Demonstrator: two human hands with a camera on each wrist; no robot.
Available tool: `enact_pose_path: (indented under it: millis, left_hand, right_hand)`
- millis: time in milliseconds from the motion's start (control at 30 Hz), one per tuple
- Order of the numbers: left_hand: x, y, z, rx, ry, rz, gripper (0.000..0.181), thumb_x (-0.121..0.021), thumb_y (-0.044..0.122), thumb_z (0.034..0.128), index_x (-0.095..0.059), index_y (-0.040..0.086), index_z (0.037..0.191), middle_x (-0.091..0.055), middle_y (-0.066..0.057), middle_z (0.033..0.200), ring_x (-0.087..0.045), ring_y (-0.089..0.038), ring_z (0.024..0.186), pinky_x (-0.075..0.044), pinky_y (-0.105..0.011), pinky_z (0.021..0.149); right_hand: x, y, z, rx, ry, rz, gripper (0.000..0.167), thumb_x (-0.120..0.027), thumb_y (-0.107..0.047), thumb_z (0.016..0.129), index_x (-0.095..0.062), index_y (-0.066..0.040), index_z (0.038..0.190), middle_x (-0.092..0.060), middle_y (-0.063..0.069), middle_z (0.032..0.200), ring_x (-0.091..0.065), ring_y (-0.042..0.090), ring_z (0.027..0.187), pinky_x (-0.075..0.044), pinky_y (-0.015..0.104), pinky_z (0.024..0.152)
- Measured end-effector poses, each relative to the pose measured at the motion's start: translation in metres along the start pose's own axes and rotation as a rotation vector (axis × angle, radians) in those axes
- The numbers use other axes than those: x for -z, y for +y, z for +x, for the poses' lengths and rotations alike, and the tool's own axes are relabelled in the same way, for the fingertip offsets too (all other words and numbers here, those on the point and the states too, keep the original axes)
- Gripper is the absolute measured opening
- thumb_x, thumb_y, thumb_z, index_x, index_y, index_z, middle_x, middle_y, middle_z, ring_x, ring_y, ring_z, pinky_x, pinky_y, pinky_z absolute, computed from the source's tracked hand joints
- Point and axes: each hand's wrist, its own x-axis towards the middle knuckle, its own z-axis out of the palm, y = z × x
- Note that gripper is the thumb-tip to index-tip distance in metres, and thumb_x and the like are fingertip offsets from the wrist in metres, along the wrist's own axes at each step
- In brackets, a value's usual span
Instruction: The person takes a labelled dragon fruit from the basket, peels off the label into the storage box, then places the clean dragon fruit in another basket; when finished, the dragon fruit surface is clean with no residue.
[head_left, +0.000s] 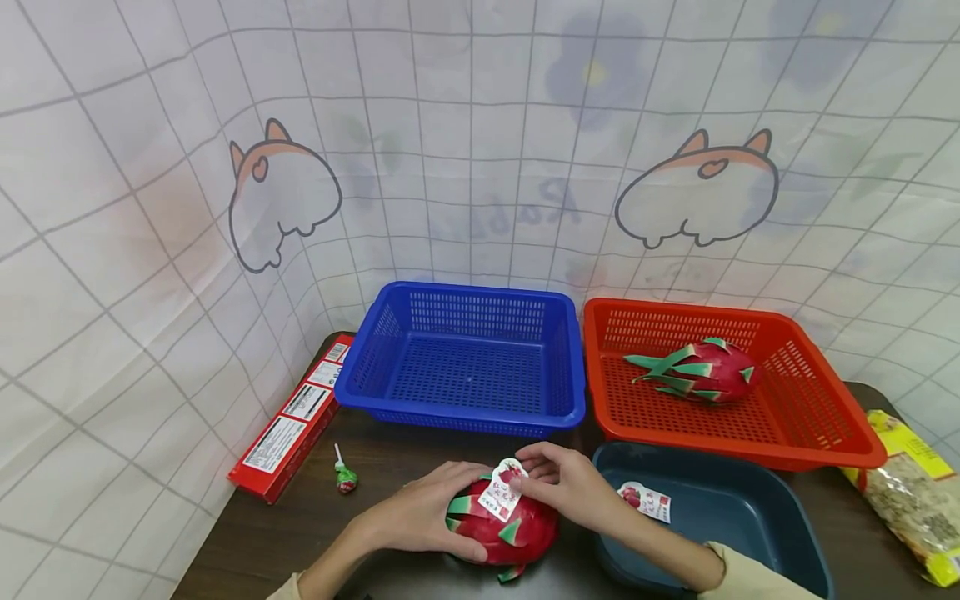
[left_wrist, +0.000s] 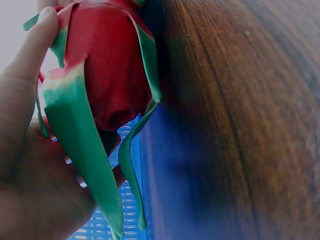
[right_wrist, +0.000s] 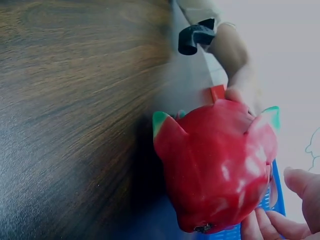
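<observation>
A red dragon fruit (head_left: 532, 533) with green-tipped scales lies on the dark table in front of me. My left hand (head_left: 431, 512) grips it from the left, thumb on the near side; its long green leaves (left_wrist: 85, 130) hang by the palm in the left wrist view. A white label (head_left: 497, 497) with a fruit picture lies on its top. My right hand (head_left: 567, 486) is at the label's right edge, thumb overlapping it in the head view. In the right wrist view the thumb (right_wrist: 301, 181) stands apart from the fingers (right_wrist: 270, 225), which reach the fruit's far side.
Behind the fruit stands a blue basket (head_left: 468, 412). A red basket (head_left: 611, 429) holds another dragon fruit (head_left: 720, 371). A dark tub (head_left: 727, 500) with a second label (head_left: 647, 502) stands right. A red box (head_left: 296, 421), lollipop (head_left: 346, 477) and yellow bag (head_left: 911, 500) lie at the sides.
</observation>
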Motion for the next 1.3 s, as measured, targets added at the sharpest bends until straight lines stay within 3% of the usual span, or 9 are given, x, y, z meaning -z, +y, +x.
enact_pose_path:
  millis: [233, 567, 1033, 1300]
  left_hand:
    - [-0.001, -0.001, 0.000, -0.016, 0.018, 0.039, 0.084, -0.066, 0.075, 0.0711, -0.038, 0.040, 0.142, -0.046, 0.010, 0.142, -0.044, -0.012, 0.126, -0.051, -0.036, 0.091]
    - [0.000, 0.003, -0.002, -0.092, 0.061, 0.140, 0.087, -0.068, 0.075, 0.0682, -0.042, 0.034, 0.141, -0.049, 0.016, 0.136, -0.047, -0.006, 0.121, -0.050, -0.033, 0.094]
    - [-0.001, 0.003, -0.001, -0.102, 0.047, 0.132, 0.091, -0.070, 0.074, 0.0670, -0.040, 0.031, 0.141, -0.050, 0.012, 0.135, -0.047, -0.007, 0.121, -0.049, -0.032, 0.096]
    - [-0.003, 0.003, -0.002, -0.137, 0.065, 0.128, 0.091, -0.072, 0.073, 0.0666, -0.040, 0.031, 0.141, -0.049, 0.013, 0.135, -0.046, -0.007, 0.122, -0.049, -0.031, 0.097]
  right_hand:
    - [0.001, 0.001, 0.002, -0.017, -0.008, 0.077, 0.033, -0.069, -0.024, 0.090, -0.067, 0.001, 0.111, -0.072, 0.013, 0.098, -0.067, 0.014, 0.084, -0.054, 0.016, 0.074]
    - [-0.004, -0.003, 0.000, -0.229, -0.032, 0.278, 0.036, -0.064, -0.032, 0.093, -0.068, -0.003, 0.114, -0.072, 0.009, 0.103, -0.063, 0.013, 0.087, -0.054, 0.026, 0.077]
    - [-0.017, 0.000, -0.002, -0.191, 0.102, 0.231, 0.023, -0.067, -0.023, 0.090, -0.070, -0.003, 0.101, -0.071, 0.007, 0.087, -0.060, 0.012, 0.075, -0.052, 0.022, 0.065]
    - [-0.022, 0.001, -0.005, -0.176, 0.164, 0.233, 0.021, -0.068, -0.022, 0.090, -0.070, -0.003, 0.099, -0.069, 0.008, 0.084, -0.059, 0.011, 0.071, -0.051, 0.020, 0.062]
